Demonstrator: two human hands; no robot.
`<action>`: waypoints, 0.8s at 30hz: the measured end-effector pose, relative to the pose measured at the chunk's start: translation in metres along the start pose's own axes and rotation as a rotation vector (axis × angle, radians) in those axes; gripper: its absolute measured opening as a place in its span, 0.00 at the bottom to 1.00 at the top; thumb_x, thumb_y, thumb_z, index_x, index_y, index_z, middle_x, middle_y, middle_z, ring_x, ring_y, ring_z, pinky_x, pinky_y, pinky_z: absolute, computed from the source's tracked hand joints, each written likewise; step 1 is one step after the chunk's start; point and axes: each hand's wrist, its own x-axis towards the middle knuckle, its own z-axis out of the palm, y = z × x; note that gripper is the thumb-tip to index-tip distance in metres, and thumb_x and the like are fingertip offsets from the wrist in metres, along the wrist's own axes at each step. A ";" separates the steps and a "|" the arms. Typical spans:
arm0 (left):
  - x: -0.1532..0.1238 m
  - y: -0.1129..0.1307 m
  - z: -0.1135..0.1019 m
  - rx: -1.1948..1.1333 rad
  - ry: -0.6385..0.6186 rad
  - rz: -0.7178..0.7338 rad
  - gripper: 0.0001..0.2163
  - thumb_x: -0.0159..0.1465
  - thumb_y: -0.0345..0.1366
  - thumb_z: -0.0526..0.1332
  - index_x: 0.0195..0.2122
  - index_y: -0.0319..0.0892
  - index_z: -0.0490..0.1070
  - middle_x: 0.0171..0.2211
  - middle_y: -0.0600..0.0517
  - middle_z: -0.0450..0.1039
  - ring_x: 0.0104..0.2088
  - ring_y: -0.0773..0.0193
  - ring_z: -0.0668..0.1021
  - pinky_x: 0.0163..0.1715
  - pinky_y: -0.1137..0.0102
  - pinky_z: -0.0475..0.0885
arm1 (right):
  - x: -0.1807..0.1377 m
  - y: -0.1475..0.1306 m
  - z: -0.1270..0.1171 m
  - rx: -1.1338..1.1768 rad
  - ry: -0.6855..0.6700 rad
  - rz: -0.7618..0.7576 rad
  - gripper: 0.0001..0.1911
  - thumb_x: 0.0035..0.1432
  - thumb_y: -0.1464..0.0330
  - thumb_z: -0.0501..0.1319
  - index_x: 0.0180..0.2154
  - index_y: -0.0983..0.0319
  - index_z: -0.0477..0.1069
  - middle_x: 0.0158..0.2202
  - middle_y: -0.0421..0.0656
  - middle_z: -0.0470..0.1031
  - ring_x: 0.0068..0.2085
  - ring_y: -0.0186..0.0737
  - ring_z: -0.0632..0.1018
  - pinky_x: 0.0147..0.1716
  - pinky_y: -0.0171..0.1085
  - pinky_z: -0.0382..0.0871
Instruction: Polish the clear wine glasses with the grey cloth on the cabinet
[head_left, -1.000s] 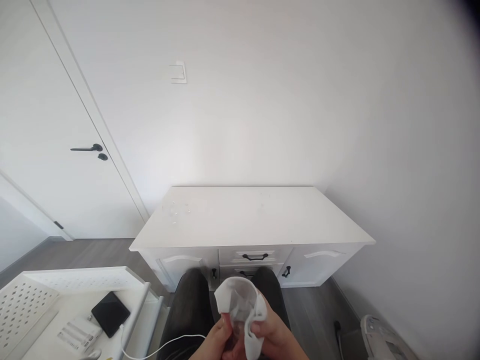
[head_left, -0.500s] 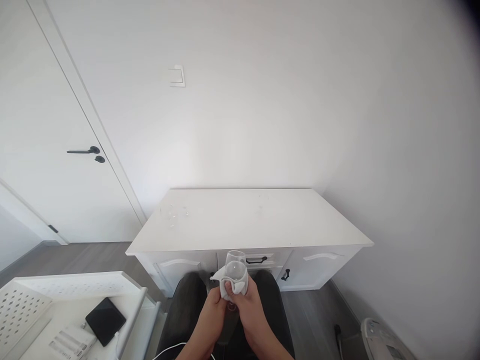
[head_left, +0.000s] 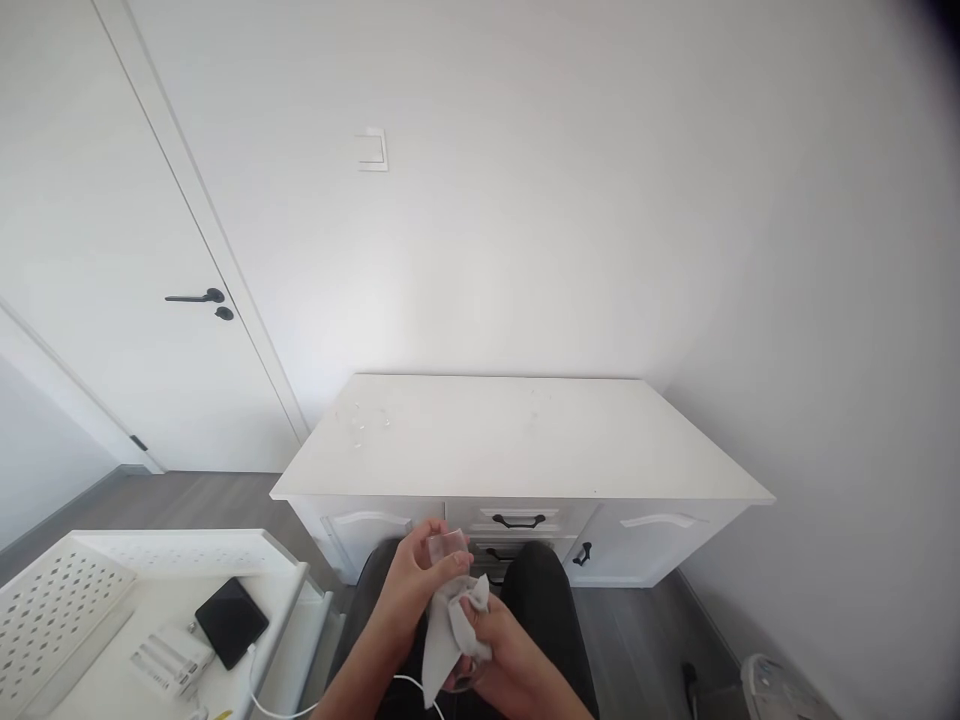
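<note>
Holding: left hand glass, right hand cloth | white cabinet ahead | door left

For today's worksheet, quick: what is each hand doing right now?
Left hand: closed around a clear glass.
Right hand: closed on a white cloth.

Air above the cabinet top lies open; the cart rim stands near the left hand.

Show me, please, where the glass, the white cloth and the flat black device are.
glass (head_left: 448, 545): head view, on its clear bowl near the rim.
white cloth (head_left: 441, 645): head view, on the hanging fold.
flat black device (head_left: 232, 622): head view, middle of its top face.
</note>
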 end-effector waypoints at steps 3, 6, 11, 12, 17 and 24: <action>-0.004 -0.012 0.006 0.266 0.241 0.216 0.23 0.56 0.44 0.74 0.49 0.43 0.70 0.45 0.45 0.81 0.48 0.52 0.83 0.52 0.58 0.79 | 0.000 0.004 0.001 -0.501 0.125 -0.305 0.18 0.57 0.55 0.70 0.41 0.61 0.77 0.33 0.45 0.79 0.33 0.44 0.77 0.39 0.45 0.74; -0.005 -0.014 0.003 0.339 0.233 0.342 0.26 0.59 0.43 0.72 0.57 0.44 0.68 0.49 0.44 0.80 0.51 0.53 0.83 0.56 0.57 0.78 | -0.001 -0.007 -0.001 -0.839 0.203 -0.508 0.11 0.57 0.59 0.69 0.35 0.60 0.78 0.38 0.48 0.80 0.41 0.49 0.76 0.50 0.50 0.70; -0.001 0.002 -0.004 0.137 0.064 0.261 0.27 0.64 0.47 0.68 0.60 0.44 0.65 0.49 0.43 0.79 0.42 0.53 0.86 0.46 0.58 0.82 | 0.003 -0.021 -0.012 -0.164 0.049 -0.129 0.26 0.56 0.49 0.72 0.42 0.63 0.76 0.32 0.44 0.79 0.31 0.43 0.78 0.37 0.42 0.74; -0.002 0.005 -0.004 0.141 0.118 0.282 0.26 0.64 0.47 0.68 0.59 0.44 0.66 0.50 0.43 0.79 0.43 0.53 0.86 0.47 0.58 0.82 | 0.005 -0.025 -0.016 -0.070 0.129 -0.157 0.26 0.54 0.50 0.74 0.43 0.64 0.77 0.34 0.44 0.80 0.34 0.42 0.79 0.40 0.42 0.74; -0.015 -0.004 0.001 0.254 0.547 0.556 0.20 0.65 0.42 0.68 0.55 0.44 0.68 0.52 0.43 0.78 0.52 0.51 0.83 0.52 0.58 0.81 | -0.001 -0.045 -0.025 0.064 0.211 -0.193 0.23 0.54 0.57 0.76 0.46 0.65 0.79 0.44 0.48 0.83 0.47 0.44 0.81 0.51 0.40 0.71; -0.021 -0.039 0.010 0.321 0.214 0.769 0.20 0.61 0.40 0.71 0.53 0.44 0.72 0.47 0.43 0.80 0.52 0.49 0.83 0.51 0.57 0.81 | 0.004 -0.003 0.014 0.305 0.211 -0.030 0.25 0.60 0.46 0.66 0.43 0.61 0.79 0.34 0.45 0.82 0.30 0.40 0.79 0.28 0.35 0.71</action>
